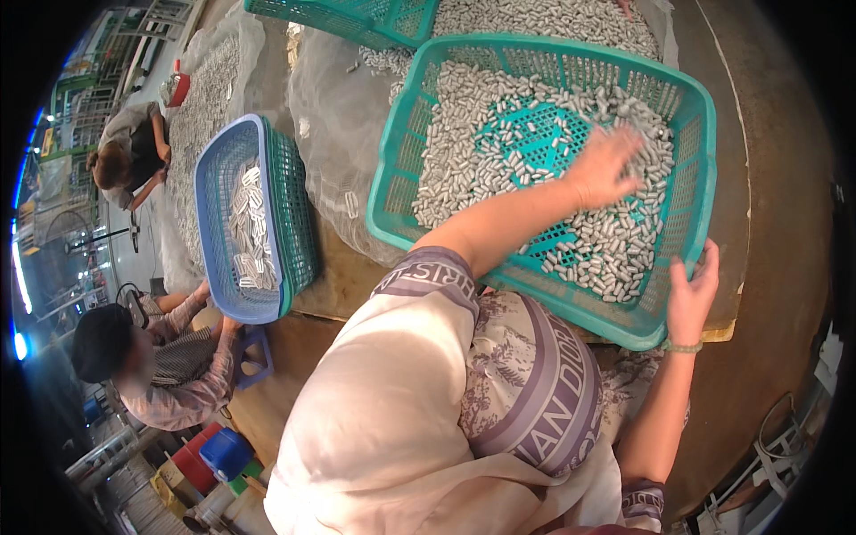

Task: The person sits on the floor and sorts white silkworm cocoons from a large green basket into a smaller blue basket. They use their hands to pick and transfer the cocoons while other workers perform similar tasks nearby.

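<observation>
A teal plastic basket (544, 308) holds many small silvery-grey, capsule-shaped pieces (464, 160), with its slotted floor showing in the middle. My left hand (606, 169) is inside the basket, low over the pieces toward the right side. Its fingers look spread and are blurred by motion; whether any piece touches them is hard to see. At the near right corner, my right hand (694, 290), with a beaded bracelet at the wrist, grips the basket's rim, thumb on the edge and fingers along the outside.
A stacked blue-and-green basket (203, 214) with pale flat pieces stands to the left, held by a person (178, 366). Another person (129, 152) bends over pieces spread on plastic sheeting (330, 169). Behind my basket are another teal basket (357, 22) and heaped pieces (544, 22).
</observation>
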{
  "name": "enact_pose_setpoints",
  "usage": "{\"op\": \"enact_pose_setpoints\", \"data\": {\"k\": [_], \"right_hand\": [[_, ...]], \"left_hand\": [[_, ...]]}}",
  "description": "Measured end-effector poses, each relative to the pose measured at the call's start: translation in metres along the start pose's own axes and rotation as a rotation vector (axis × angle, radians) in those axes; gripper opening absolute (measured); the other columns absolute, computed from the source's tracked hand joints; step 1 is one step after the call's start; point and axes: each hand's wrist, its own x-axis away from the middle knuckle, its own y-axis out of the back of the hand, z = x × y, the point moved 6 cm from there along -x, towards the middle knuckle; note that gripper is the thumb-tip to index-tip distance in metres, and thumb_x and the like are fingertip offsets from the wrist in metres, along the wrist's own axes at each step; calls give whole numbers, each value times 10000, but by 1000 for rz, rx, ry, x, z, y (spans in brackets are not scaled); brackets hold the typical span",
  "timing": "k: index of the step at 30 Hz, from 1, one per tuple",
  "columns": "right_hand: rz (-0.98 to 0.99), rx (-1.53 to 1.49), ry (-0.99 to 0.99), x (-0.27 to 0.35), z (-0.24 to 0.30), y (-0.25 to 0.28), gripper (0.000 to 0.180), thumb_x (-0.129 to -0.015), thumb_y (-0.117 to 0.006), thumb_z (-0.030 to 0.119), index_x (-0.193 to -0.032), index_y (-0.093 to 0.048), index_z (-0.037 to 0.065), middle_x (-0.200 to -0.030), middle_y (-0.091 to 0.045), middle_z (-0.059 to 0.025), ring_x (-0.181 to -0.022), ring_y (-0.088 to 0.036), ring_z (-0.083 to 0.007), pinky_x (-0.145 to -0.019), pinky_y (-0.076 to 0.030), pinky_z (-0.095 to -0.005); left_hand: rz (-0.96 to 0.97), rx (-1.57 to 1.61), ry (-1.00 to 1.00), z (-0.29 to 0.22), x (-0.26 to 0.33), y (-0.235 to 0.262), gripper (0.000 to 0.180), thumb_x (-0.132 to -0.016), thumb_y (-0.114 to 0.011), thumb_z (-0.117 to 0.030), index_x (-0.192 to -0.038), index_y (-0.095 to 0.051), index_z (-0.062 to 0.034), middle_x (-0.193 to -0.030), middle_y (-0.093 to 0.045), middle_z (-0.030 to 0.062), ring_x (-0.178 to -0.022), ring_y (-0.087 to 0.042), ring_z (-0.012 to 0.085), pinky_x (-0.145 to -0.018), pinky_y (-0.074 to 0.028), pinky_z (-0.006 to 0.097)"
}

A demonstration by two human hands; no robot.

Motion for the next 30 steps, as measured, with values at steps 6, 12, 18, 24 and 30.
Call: {"op": "enact_pose_setpoints", "data": {"k": [6,12,18,24,30], "right_hand": [[-36,10,-31,2,-16,7,403,-796,-523,-38,-1180,-399,-54,-996,-582,-111,-827,-554,-114,-703,-443,-231],[-56,22,-15,4,-17,8,403,-788,-533,-30,-1170,-405,-44,-943,-596,-100,-782,-550,-108,-684,-438,-227],[-50,38,-57,2,-17,7,406,-788,-534,-32,-1172,-404,-46,-951,-597,-110,-800,-557,-115,-695,-441,-234],[-61,-28,-40,6,-30,11,428,-798,-536,-42,-1200,-391,-45,-1031,-569,-118,-864,-556,-131,-731,-447,-237],[-53,-11,-35,7,-22,9,401,-797,-524,-51,-1181,-405,-44,-1068,-552,-119,-888,-554,-137,-768,-449,-249]], "left_hand": [[441,536,-158,-55,52,22,506,-844,-565,-288,-1297,-439,-101,-1348,-411,170,-1270,-356,333,-1057,-275,439],[-27,-615,230,152,105,141,646,-816,-540,-464,-1339,-391,-115,-1394,-319,212,-1320,-245,356,-1068,-199,473],[351,-273,0,50,109,76,767,-793,-509,-566,-1400,-287,-153,-1444,-194,221,-1350,-154,380,-1068,-97,549],[361,293,-303,-68,60,7,695,-822,-538,-470,-1391,-309,-143,-1449,-219,188,-1346,-177,381,-1084,-149,495],[-104,-446,311,127,65,106,567,-814,-555,-287,-1284,-404,-7,-1381,-325,212,-1292,-273,396,-1067,-217,487]]}}
